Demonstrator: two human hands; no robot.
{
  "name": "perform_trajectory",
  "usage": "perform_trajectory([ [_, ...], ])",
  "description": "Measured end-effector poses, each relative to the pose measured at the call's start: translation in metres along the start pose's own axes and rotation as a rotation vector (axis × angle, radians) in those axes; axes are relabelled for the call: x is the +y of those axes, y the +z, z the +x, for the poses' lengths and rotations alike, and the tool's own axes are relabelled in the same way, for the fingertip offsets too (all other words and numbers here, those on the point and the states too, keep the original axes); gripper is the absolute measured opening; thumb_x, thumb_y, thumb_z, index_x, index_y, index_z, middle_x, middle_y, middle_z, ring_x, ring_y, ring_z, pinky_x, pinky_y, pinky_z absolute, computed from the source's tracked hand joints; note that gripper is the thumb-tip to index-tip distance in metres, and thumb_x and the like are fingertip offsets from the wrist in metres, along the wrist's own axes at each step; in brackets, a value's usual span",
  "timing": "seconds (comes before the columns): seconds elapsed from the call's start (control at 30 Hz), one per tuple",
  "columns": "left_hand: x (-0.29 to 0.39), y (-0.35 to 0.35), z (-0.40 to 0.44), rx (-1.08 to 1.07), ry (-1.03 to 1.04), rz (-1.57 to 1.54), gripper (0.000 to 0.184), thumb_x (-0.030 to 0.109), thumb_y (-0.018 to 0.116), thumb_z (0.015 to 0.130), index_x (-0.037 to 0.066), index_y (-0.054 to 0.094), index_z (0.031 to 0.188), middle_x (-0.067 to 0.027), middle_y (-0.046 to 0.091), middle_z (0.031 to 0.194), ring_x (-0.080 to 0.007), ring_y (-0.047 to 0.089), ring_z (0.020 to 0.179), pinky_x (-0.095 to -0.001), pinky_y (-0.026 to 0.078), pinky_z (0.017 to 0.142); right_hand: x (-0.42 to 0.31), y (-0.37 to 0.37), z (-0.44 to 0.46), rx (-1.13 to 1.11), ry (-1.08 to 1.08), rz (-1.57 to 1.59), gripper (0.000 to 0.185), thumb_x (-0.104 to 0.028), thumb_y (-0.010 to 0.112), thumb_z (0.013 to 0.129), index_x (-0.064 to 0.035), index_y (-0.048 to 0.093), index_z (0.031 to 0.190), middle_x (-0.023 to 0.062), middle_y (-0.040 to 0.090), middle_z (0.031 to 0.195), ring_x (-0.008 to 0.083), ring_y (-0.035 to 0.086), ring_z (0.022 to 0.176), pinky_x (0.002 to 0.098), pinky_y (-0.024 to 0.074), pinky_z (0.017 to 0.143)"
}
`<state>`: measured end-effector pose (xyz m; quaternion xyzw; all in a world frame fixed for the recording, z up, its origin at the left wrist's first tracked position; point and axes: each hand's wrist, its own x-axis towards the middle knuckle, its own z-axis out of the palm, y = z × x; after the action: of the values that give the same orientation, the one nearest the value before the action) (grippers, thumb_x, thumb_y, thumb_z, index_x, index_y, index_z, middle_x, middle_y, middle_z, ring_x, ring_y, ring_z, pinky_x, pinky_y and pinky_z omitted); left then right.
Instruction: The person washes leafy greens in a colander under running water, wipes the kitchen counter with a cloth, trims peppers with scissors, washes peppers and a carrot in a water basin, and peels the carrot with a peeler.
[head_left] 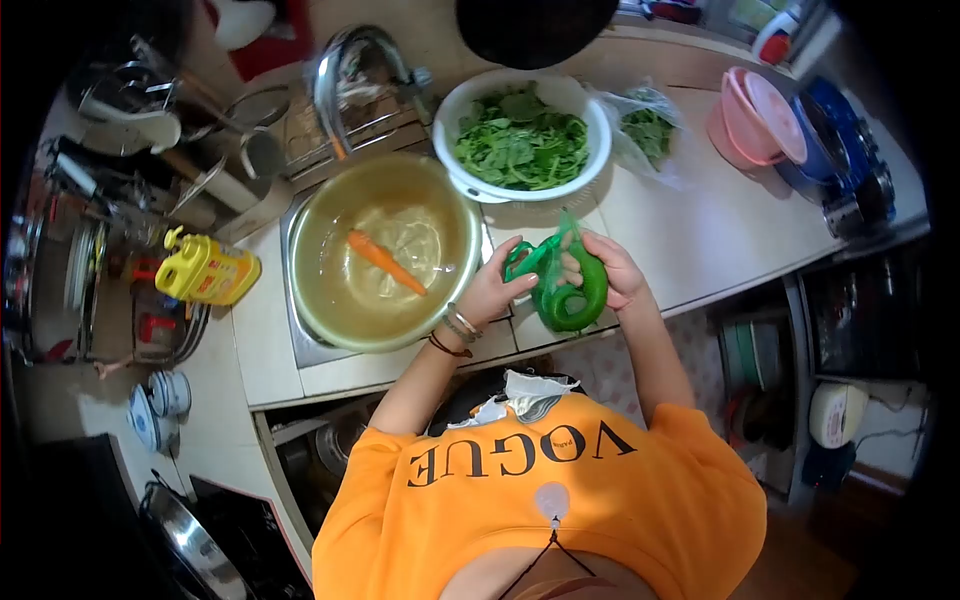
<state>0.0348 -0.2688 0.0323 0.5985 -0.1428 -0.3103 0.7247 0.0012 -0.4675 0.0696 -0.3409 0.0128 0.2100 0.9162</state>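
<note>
My left hand (490, 288), with bracelets at the wrist, is closed around a bright green tool with a looped handle (518, 262); its working end is not clear. Fingers of my right hand (618, 272) wrap a long, glossy green vegetable (592, 285), curled round at its lower end. Thin, see-through green material (570, 235) shows between the hands. Both hands are above the counter edge, right of a large basin (310, 300) of water. An orange carrot (388, 262) lies in that water.
Behind my hands stands a white colander (450, 180) of leafy greens (525, 140), beside a plastic bag (650, 135) with more greens. The tap (335, 80) arches near the basin. A yellow jug (210, 270) is at left, pink buckets (750, 125) at right.
</note>
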Motion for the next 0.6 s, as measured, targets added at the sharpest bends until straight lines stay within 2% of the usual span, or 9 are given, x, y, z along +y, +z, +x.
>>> perform_trajectory([
  [0.17, 0.01, -0.014, -0.016, 0.223, 0.267, 0.352, 0.062, 0.018, 0.065, 0.074, 0.006, 0.034, 0.126, -0.0144, 0.036, 0.126, -0.0227, 0.036, 0.117, -0.0318, 0.031, 0.094, 0.02, 0.014, 0.02, -0.004, 0.111, 0.023, 0.032, -0.03, 0.035, 0.09, -0.0034, 0.045, 0.105, 0.0064, 0.049, 0.072, 0.0138, 0.047, 0.052, 0.0316, 0.0455, 0.06],
  [0.23, 0.013, -0.023, -0.02, 0.187, 0.425, 0.616, 0.052, 0.02, 0.065, 0.073, 0.009, 0.045, 0.119, -0.0169, 0.034, 0.128, -0.0275, 0.037, 0.115, -0.0338, 0.034, 0.091, 0.024, 0.018, 0.026, -0.032, 0.143, -0.021, 0.032, -0.03, 0.035, 0.09, -0.0033, 0.046, 0.104, 0.0063, 0.05, 0.072, 0.0133, 0.047, 0.051, 0.0304, 0.0455, 0.058],
  [0.27, 0.01, -0.028, -0.02, 0.158, 0.39, 0.637, 0.035, 0.018, 0.062, 0.074, 0.007, 0.053, 0.106, -0.0158, 0.041, 0.124, -0.0272, 0.041, 0.111, -0.0331, 0.036, 0.089, 0.025, 0.02, 0.03, -0.054, 0.159, -0.064, 0.031, -0.029, 0.036, 0.09, -0.0032, 0.046, 0.103, 0.0062, 0.05, 0.073, 0.0129, 0.048, 0.051, 0.0293, 0.0456, 0.055],
  [0.3, 0.007, -0.033, -0.02, 0.171, 0.39, 0.637, 0.035, 0.018, 0.062, 0.074, 0.007, 0.053, 0.106, -0.0158, 0.041, 0.124, -0.0272, 0.041, 0.111, -0.0331, 0.036, 0.089, 0.024, 0.023, 0.033, -0.062, 0.169, -0.068, 0.031, -0.029, 0.036, 0.09, -0.0032, 0.046, 0.103, 0.0062, 0.05, 0.073, 0.0129, 0.048, 0.051, 0.0293, 0.0456, 0.055],
  [0.37, 0.006, -0.037, -0.022, 0.153, 0.392, 0.535, 0.021, 0.014, 0.058, 0.076, 0.003, 0.053, 0.093, -0.0141, 0.051, 0.114, -0.0244, 0.045, 0.108, -0.0322, 0.036, 0.088, 0.02, 0.025, 0.037, 0.068, 0.172, -0.321, 0.027, -0.026, 0.044, 0.087, -0.0031, 0.048, 0.1, 0.006, 0.052, 0.075, 0.0122, 0.05, 0.051, 0.026, 0.0449, 0.052],
  [0.4, 0.008, -0.034, -0.023, 0.256, 0.434, 0.496, 0.014, 0.013, 0.054, 0.079, 0.001, 0.049, 0.085, -0.0115, 0.059, 0.094, -0.0192, 0.053, 0.092, -0.0284, 0.041, 0.08, 0.018, 0.023, 0.039, 0.065, 0.176, -0.324, 0.027, -0.026, 0.044, 0.087, -0.0031, 0.048, 0.1, 0.006, 0.052, 0.075, 0.0122, 0.05, 0.051, 0.026, 0.0449, 0.052],
  [0.43, 0.011, -0.036, -0.027, 0.261, 0.435, 0.494, 0.014, 0.013, 0.054, 0.079, 0.001, 0.049, 0.085, -0.0115, 0.059, 0.094, -0.0192, 0.053, 0.092, -0.0284, 0.041, 0.08, 0.017, 0.02, 0.043, 0.134, 0.136, -0.482, 0.023, -0.022, 0.05, 0.084, -0.003, 0.049, 0.098, 0.0051, 0.053, 0.077, 0.0117, 0.051, 0.055, 0.0248, 0.0447, 0.054],
  [0.5, 0.027, -0.037, -0.037, 0.343, 0.257, 0.396, 0.014, 0.014, 0.053, 0.08, 0.001, 0.048, 0.083, -0.0087, 0.057, 0.078, -0.014, 0.053, 0.073, -0.0254, 0.042, 0.066, 0.017, 0.014, 0.047, 0.202, 0.095, -0.642, 0.022, -0.017, 0.055, 0.082, -0.0028, 0.05, 0.097, 0.0042, 0.053, 0.079, 0.0112, 0.052, 0.058, 0.0236, 0.0445, 0.056],
  [0.6, 0.018, -0.043, -0.038, 0.382, 0.278, 0.444, 0.014, 0.015, 0.052, 0.08, 0.001, 0.049, 0.082, -0.007, 0.052, 0.069, -0.0128, 0.049, 0.064, -0.0258, 0.04, 0.059, 0.021, 0.007, 0.05, 0.255, 0.016, -0.901, 0.026, -0.011, 0.061, 0.076, -0.0025, 0.049, 0.098, 0.0029, 0.054, 0.083, 0.0096, 0.053, 0.069, 0.0213, 0.0437, 0.061],
])
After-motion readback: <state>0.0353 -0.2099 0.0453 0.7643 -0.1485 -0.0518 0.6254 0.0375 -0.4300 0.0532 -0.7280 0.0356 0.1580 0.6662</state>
